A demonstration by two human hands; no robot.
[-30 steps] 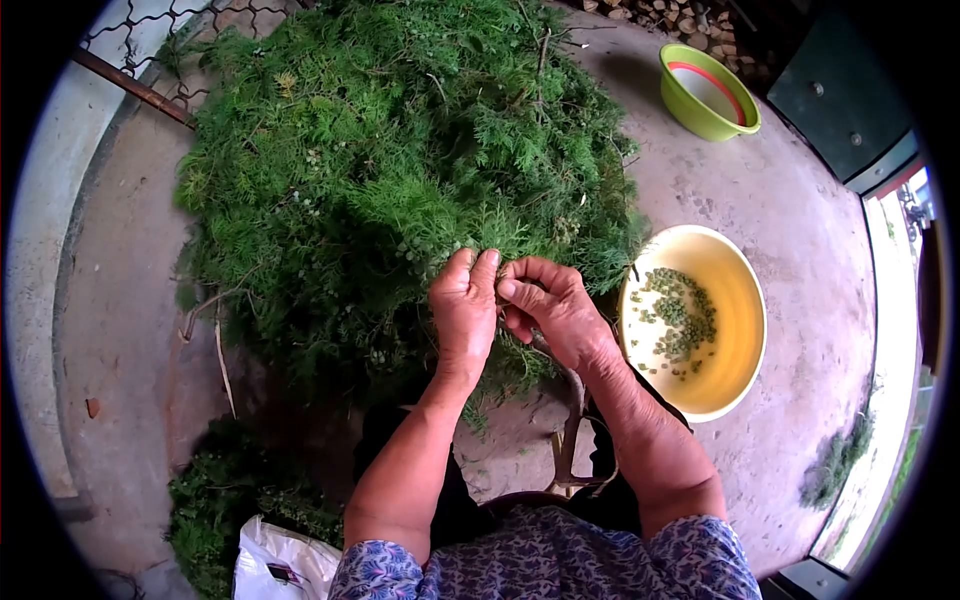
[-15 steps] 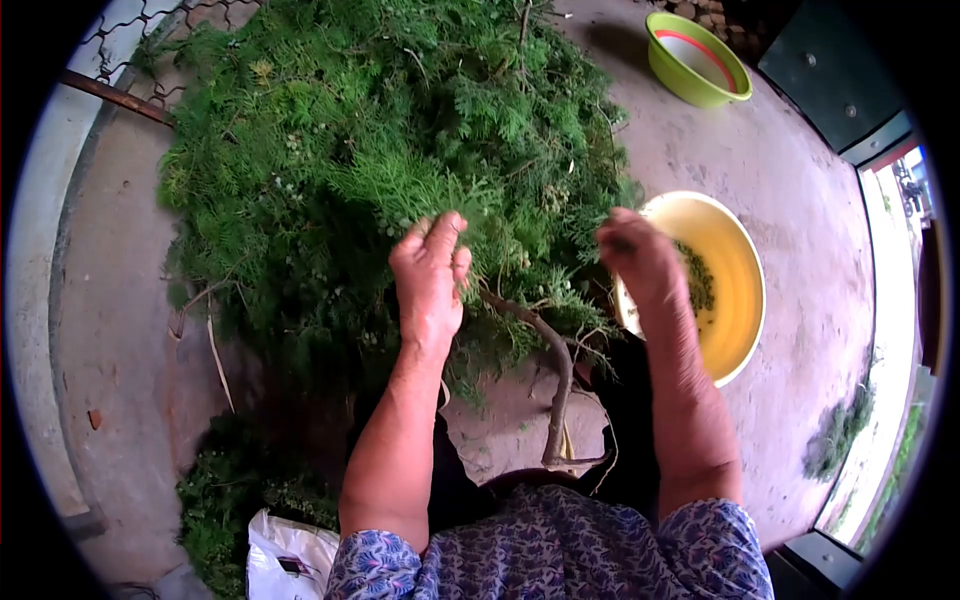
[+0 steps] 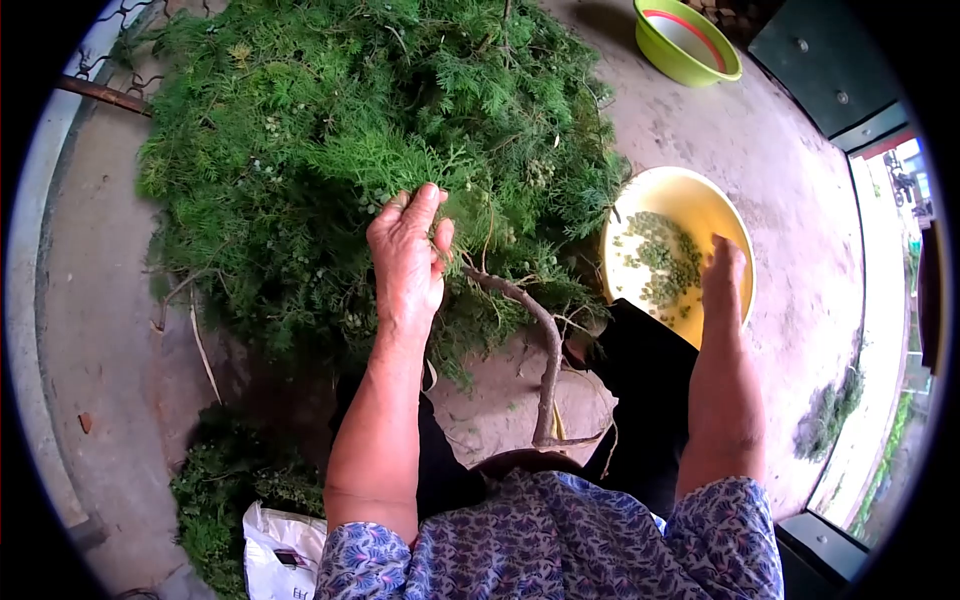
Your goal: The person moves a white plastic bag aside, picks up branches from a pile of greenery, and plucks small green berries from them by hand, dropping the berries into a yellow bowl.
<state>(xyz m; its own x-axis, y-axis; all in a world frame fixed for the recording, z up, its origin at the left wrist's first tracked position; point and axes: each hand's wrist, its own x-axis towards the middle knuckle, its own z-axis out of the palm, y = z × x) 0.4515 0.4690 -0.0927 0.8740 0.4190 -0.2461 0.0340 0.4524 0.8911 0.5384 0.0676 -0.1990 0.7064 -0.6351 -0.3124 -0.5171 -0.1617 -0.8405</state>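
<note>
A big heap of green conifer branches (image 3: 400, 110) lies on the floor in front of me. My left hand (image 3: 410, 245) is closed on a leafy sprig (image 3: 400, 165) at the near side of the heap. A bent brown branch (image 3: 545, 340) runs from beside that hand down between my legs. Over the right part of a yellow basin (image 3: 740, 210) is my right hand (image 3: 724, 270), its fingers pointing away from me; whether they hold anything is hidden. Small green cones (image 3: 660, 255) lie scattered on the basin's bottom.
A lime-green basin (image 3: 655, 55) stands at the upper right, near a dark green metal panel (image 3: 825, 65). At the lower left are a smaller pile of greenery (image 3: 210, 500) and a white bag (image 3: 275, 535). A greenery clump (image 3: 832, 415) lies at the right.
My right hand has moved right, from the heap-side edge of the yellow basin to its right part. My left hand stays closed on the sprig. The view has shifted slightly.
</note>
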